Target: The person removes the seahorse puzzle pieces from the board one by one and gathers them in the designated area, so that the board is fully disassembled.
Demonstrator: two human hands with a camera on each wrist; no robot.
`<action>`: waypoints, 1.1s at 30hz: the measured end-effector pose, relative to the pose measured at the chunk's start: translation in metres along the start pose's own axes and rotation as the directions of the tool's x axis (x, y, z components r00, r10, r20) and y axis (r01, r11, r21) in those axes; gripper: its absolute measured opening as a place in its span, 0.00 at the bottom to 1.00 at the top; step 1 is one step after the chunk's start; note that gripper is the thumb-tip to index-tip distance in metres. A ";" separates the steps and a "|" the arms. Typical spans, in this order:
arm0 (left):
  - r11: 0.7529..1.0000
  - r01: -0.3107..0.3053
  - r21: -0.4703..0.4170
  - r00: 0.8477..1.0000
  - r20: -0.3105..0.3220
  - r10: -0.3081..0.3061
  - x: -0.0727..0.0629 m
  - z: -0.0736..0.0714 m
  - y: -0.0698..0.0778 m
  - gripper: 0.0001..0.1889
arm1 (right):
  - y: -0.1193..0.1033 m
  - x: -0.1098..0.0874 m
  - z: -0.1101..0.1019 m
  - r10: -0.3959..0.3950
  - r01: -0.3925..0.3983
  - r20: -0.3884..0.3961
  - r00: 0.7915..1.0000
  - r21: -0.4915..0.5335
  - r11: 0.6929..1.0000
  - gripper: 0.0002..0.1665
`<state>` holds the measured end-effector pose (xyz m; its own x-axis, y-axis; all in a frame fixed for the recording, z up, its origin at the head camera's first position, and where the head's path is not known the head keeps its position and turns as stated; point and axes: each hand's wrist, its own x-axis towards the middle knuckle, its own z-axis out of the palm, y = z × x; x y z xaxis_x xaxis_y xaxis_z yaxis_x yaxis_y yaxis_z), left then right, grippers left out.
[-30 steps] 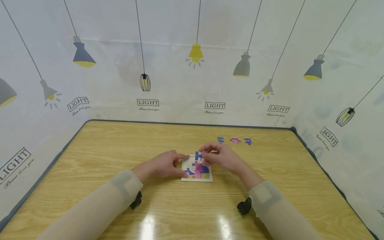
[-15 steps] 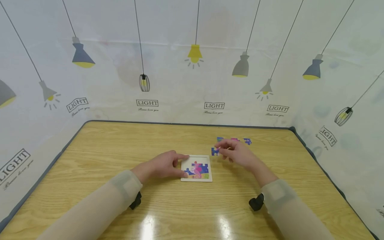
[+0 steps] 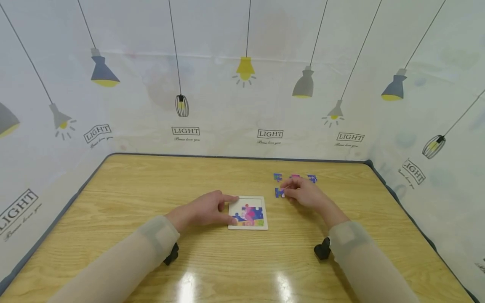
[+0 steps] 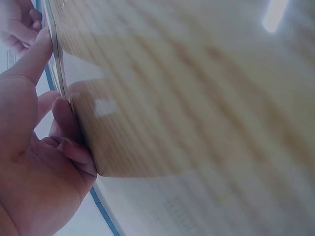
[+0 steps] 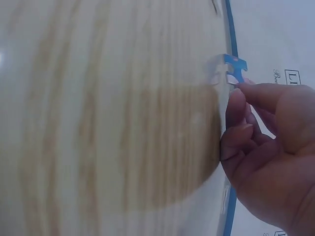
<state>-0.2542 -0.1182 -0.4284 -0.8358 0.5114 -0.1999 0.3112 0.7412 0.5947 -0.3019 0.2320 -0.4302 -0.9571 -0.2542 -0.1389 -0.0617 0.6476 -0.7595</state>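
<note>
On the wooden table lies a white puzzle tray (image 3: 265, 215), its lower part filled with joined pieces showing a pink figure on blue. My left hand (image 3: 206, 208) rests against its left side, index fingertip at the far corner and thumb at the near corner; the other fingers are bent in below. To the right of the tray, my right hand (image 3: 304, 195) pinches a blue jigsaw piece (image 3: 278, 192) by its right side. In the right wrist view the jigsaw piece (image 5: 235, 66) sticks out beyond the fingertips, just over the tabletop.
Behind the right hand lie a blue-green jigsaw piece (image 3: 278, 176), a partly hidden pink one (image 3: 295, 176) and a blue one (image 3: 312, 178). The table (image 3: 159, 181) has a dark edge strip and meets a lamp-printed backdrop (image 3: 216, 105).
My right hand has carried the blue piece from over the tray's upper right corner away to the right, onto or just above the table. The left hand has stayed put.
</note>
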 end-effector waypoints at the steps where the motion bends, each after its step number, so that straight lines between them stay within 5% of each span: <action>1: 1.000 0.000 0.002 1.000 -0.001 0.000 0.000 0.000 0.000 0.42 | 0.001 0.001 0.000 -0.007 0.007 -0.004 1.000 -0.014 1.000 0.12; 13: 1.000 0.017 0.007 1.000 0.000 -0.017 0.000 0.000 0.001 0.42 | 0.008 0.006 0.002 -0.047 0.046 -0.004 0.999 -0.088 0.995 0.14; 33: 1.000 0.003 0.002 1.000 -0.006 -0.003 0.002 0.002 -0.001 0.42 | 0.014 0.008 0.001 -0.002 -0.003 -0.039 0.999 -0.112 0.994 0.19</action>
<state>-0.2557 -0.1171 -0.4309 -0.8396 0.5063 -0.1970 0.3094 0.7438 0.5925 -0.3104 0.2379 -0.4427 -0.9673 -0.2272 -0.1128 -0.0904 0.7245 -0.6833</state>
